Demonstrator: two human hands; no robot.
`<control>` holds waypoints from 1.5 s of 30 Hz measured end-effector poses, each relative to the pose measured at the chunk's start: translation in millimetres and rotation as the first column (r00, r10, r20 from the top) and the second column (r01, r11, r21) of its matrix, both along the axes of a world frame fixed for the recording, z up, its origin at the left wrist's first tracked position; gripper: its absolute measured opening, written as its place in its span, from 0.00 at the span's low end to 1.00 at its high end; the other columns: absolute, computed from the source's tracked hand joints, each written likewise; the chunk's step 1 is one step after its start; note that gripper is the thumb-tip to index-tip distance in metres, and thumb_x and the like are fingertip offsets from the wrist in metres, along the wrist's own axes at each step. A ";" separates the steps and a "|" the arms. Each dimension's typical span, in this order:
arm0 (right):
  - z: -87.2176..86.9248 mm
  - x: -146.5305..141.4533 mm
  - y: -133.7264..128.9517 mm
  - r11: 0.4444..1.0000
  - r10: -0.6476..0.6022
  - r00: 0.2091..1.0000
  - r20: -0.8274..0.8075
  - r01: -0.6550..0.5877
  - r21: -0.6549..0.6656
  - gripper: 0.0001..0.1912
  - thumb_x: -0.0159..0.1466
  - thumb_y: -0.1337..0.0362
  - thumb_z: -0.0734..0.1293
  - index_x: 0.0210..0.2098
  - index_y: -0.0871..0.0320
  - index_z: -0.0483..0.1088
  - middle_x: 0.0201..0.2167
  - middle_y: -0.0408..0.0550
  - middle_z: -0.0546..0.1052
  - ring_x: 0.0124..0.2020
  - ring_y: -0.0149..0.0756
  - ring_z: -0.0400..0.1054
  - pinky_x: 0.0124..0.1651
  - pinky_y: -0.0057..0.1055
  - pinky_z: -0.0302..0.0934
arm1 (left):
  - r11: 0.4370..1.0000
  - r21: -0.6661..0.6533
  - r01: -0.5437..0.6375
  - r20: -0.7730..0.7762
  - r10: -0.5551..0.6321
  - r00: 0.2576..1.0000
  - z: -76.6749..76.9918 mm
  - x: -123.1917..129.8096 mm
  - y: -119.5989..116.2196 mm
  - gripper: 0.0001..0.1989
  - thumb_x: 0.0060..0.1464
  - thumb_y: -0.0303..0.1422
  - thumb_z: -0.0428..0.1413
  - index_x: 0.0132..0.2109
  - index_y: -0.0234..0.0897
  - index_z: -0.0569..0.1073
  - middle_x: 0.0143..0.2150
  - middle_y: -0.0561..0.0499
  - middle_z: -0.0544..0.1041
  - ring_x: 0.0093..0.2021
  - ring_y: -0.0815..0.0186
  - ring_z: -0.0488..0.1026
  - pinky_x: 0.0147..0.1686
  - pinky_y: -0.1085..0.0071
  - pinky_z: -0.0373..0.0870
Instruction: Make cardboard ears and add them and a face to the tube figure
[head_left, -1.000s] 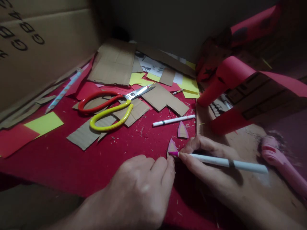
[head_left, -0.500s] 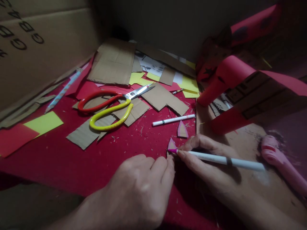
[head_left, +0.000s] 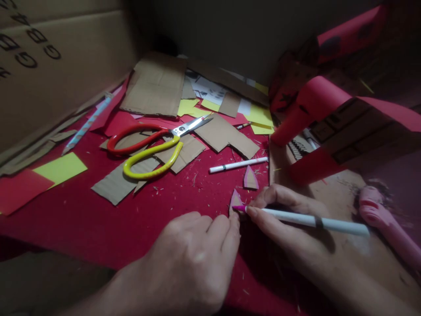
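My right hand [head_left: 289, 219] grips a white marker [head_left: 302, 217] with a magenta tip. That tip rests on a small pointed cardboard piece [head_left: 235, 200] with pink edges, lying on the red surface. My left hand [head_left: 204, 250] is closed over the lower end of this piece, its fingertips on it; the covered part is hidden. Just beyond lies a second pointed piece [head_left: 251, 178] with a pink border. A thin white pen [head_left: 238, 165] lies past both pieces, touched by neither hand.
Scissors [head_left: 151, 170] with red and yellow handles lie on cardboard scraps. Yellow and red paper [head_left: 61, 169] is at the left, beside a large cardboard box [head_left: 66, 79]. At the right stand a red-and-cardboard model [head_left: 322, 96] and a pink tool [head_left: 384, 219].
The marker in my right hand has shifted slightly right, and its tip now sits at a different spot on the small piece. My left hand has barely moved.
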State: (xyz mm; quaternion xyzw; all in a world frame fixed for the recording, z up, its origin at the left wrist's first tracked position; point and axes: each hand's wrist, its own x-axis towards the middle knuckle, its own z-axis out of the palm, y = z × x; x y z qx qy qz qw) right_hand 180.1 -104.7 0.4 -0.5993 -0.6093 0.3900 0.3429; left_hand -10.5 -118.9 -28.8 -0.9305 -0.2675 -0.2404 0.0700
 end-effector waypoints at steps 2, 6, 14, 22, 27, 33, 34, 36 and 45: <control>0.4 1.2 -1.1 1.000 -0.003 1.000 -0.007 0.003 -0.003 0.09 0.57 0.62 0.71 0.22 0.56 0.71 0.17 0.39 0.71 0.17 0.25 0.61 0.18 0.18 0.52 | 1.000 -0.002 0.010 0.003 -0.010 1.000 -0.2 0.0 0.1 0.18 0.54 0.17 0.48 0.52 0.15 0.70 0.29 0.42 0.75 0.26 0.60 0.71 0.21 0.64 0.70; -1.8 2.3 -0.8 0.998 -0.055 0.994 -0.091 0.052 -0.032 0.10 0.57 0.61 0.72 0.23 0.56 0.71 0.18 0.39 0.72 0.20 0.25 0.62 0.20 0.18 0.55 | 1.000 0.001 0.001 0.003 -0.001 1.000 -0.6 -0.5 0.0 0.19 0.56 0.17 0.46 0.53 0.16 0.70 0.29 0.42 0.75 0.27 0.60 0.71 0.23 0.64 0.71; -7.6 -4.1 -1.4 0.987 -0.156 0.930 -0.332 0.157 -0.023 0.08 0.56 0.61 0.74 0.25 0.55 0.72 0.19 0.40 0.76 0.21 0.26 0.67 0.22 0.19 0.59 | 0.998 -0.054 0.030 0.039 -0.028 0.999 -1.4 0.1 -0.1 0.20 0.56 0.18 0.45 0.55 0.16 0.69 0.33 0.39 0.76 0.28 0.60 0.70 0.24 0.63 0.70; -3.6 3.8 -2.2 0.995 -0.101 0.986 -0.132 0.099 -0.023 0.09 0.56 0.61 0.71 0.23 0.55 0.69 0.18 0.39 0.71 0.20 0.28 0.62 0.20 0.23 0.53 | 0.988 -0.154 -0.007 0.254 0.047 0.966 4.8 -8.9 -6.5 0.14 0.61 0.21 0.47 0.51 0.26 0.72 0.28 0.50 0.72 0.25 0.65 0.67 0.25 0.67 0.64; -6.0 9.5 -1.4 1.000 -0.010 0.996 -0.087 0.011 0.017 0.07 0.57 0.67 0.67 0.23 0.55 0.67 0.17 0.37 0.68 0.18 0.26 0.58 0.19 0.23 0.50 | 0.924 -0.357 -0.134 0.148 0.197 0.969 26.7 -10.6 21.1 0.12 0.64 0.28 0.47 0.42 0.37 0.75 0.33 0.51 0.77 0.28 0.67 0.71 0.28 0.70 0.64; -3.0 9.0 -1.1 1.000 0.009 0.998 -0.054 -0.010 -0.020 0.07 0.58 0.65 0.67 0.24 0.56 0.66 0.17 0.37 0.68 0.18 0.27 0.59 0.20 0.24 0.50 | 0.809 -0.504 -0.302 -0.164 0.254 0.953 52.4 2.3 78.5 0.07 0.57 0.33 0.54 0.35 0.41 0.78 0.27 0.52 0.76 0.27 0.65 0.69 0.27 0.70 0.58; -1.7 8.7 -1.2 0.999 0.009 0.999 -0.052 -0.011 -0.034 0.07 0.57 0.65 0.67 0.24 0.56 0.66 0.17 0.37 0.67 0.17 0.27 0.58 0.19 0.24 0.50 | 0.804 -0.528 -0.274 -0.177 0.211 0.961 54.1 4.7 84.3 0.07 0.56 0.33 0.54 0.35 0.41 0.77 0.27 0.52 0.75 0.26 0.66 0.69 0.26 0.70 0.58; 0.8 8.1 -1.5 0.999 0.006 0.998 -0.066 -0.010 -0.049 0.07 0.57 0.65 0.67 0.24 0.56 0.66 0.16 0.37 0.66 0.17 0.27 0.57 0.19 0.24 0.49 | 0.798 -0.565 -0.210 -0.179 0.130 0.975 56.2 8.9 91.1 0.06 0.55 0.32 0.55 0.33 0.40 0.77 0.24 0.54 0.74 0.25 0.68 0.67 0.26 0.71 0.56; 3.0 5.7 -2.0 0.999 0.007 1.000 -0.006 -0.007 -0.036 0.08 0.57 0.65 0.66 0.23 0.56 0.66 0.15 0.37 0.65 0.17 0.26 0.55 0.18 0.23 0.46 | 0.709 -0.702 -0.062 -0.137 -0.049 0.989 59.7 21.4 101.0 0.04 0.50 0.28 0.60 0.33 0.41 0.79 0.20 0.58 0.69 0.20 0.73 0.63 0.21 0.76 0.53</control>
